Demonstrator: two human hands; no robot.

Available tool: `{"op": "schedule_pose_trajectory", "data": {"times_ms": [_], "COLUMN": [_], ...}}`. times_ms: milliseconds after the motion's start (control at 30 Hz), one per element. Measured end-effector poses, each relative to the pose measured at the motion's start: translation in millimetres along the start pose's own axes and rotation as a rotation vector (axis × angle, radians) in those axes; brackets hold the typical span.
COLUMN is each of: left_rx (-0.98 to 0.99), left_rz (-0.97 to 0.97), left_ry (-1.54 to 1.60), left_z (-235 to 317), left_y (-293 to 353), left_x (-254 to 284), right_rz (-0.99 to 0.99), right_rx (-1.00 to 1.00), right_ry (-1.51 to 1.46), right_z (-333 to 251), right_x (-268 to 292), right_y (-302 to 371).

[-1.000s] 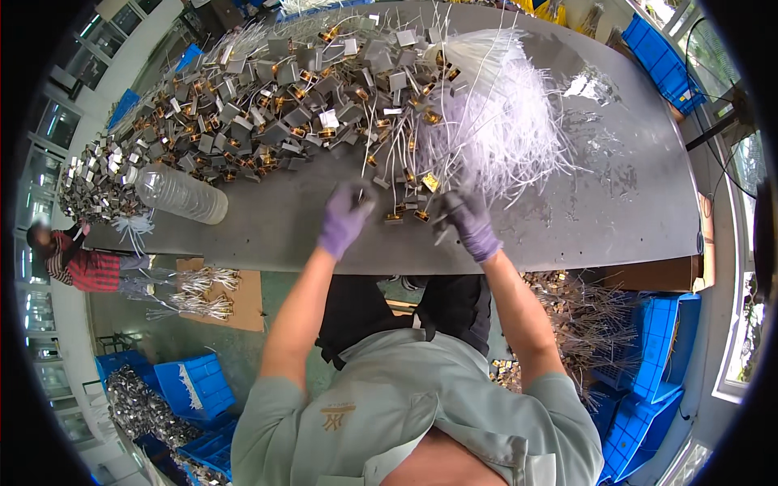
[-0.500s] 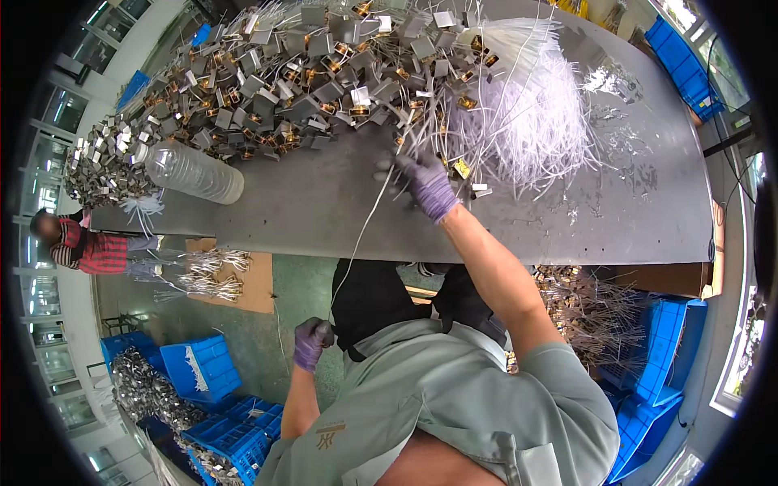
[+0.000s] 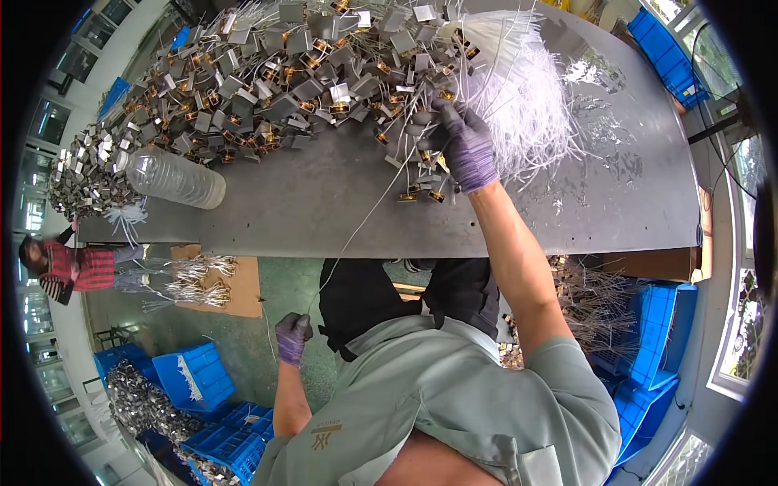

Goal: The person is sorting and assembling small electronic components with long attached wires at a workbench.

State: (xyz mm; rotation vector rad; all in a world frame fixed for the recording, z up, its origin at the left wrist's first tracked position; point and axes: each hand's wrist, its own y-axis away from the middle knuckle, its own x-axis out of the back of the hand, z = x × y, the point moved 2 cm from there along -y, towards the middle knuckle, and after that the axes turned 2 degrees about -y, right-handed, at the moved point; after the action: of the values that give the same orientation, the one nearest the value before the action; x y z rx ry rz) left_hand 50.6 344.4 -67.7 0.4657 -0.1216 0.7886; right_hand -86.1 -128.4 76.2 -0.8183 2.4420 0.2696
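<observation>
My left hand [image 3: 293, 337], in a purple-grey glove, is closed on the lower end of a thin white wire [image 3: 354, 233] beside my knee. That wire slants up over the table edge to the parts near my right hand. My right hand [image 3: 468, 147], gloved alike, hovers over the table with its fingers apart, among small grey metal parts with copper-coloured coils and white leads [image 3: 425, 176]. What lies under its fingertips is partly hidden. Just right of it spreads a big bundle of white wires [image 3: 531, 113].
A large heap of the same parts [image 3: 267, 89] covers the far side of the grey table [image 3: 324, 202]. A clear plastic bottle [image 3: 177, 178] lies at the left. Blue crates [image 3: 194, 374] stand on the floor. Another person [image 3: 77, 267] is at the far left.
My right hand has moved right and away from me, and its fingers have spread. Several parts now lie nearer the table's front. My left hand has shifted slightly left, still gripping the wire.
</observation>
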Motion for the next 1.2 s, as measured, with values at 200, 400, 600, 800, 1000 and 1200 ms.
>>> {"op": "schedule_pose_trajectory", "data": {"times_ms": [200, 400, 600, 800, 1000, 1200], "left_rx": [0.008, -0.004, 0.017, -0.067, -0.083, -0.176], "left_rz": [0.039, 0.02, 0.003, 0.1, 0.097, -0.006], "left_ry": [0.037, 0.087, -0.066, -0.279, -0.323, 0.039], "left_z": [8.1, 14.6, 23.2, 72.9, 100.9, 158.3], "left_y": [-1.1, -0.5, -8.3, -24.2, -43.0, -76.3], "left_x": [4.0, 3.2, -17.0, -66.8, -85.3, -138.8], "right_rz": [0.037, 0.046, -0.091, -0.33, -0.089, -0.315], "right_rx": [0.041, -0.012, -0.174, -0.279, 0.043, -0.057], "right_ry": [0.01, 0.094, -0.152, 0.208, 0.275, 0.552], "right_z": [-4.2, 2.5, 0.4, 21.7, -33.8, 36.8], "right_x": [1.0, -1.4, 2.7, -32.3, -8.4, -30.4], "right_y": [3.4, 13.4, 19.7, 77.4, 50.2, 98.1]}}
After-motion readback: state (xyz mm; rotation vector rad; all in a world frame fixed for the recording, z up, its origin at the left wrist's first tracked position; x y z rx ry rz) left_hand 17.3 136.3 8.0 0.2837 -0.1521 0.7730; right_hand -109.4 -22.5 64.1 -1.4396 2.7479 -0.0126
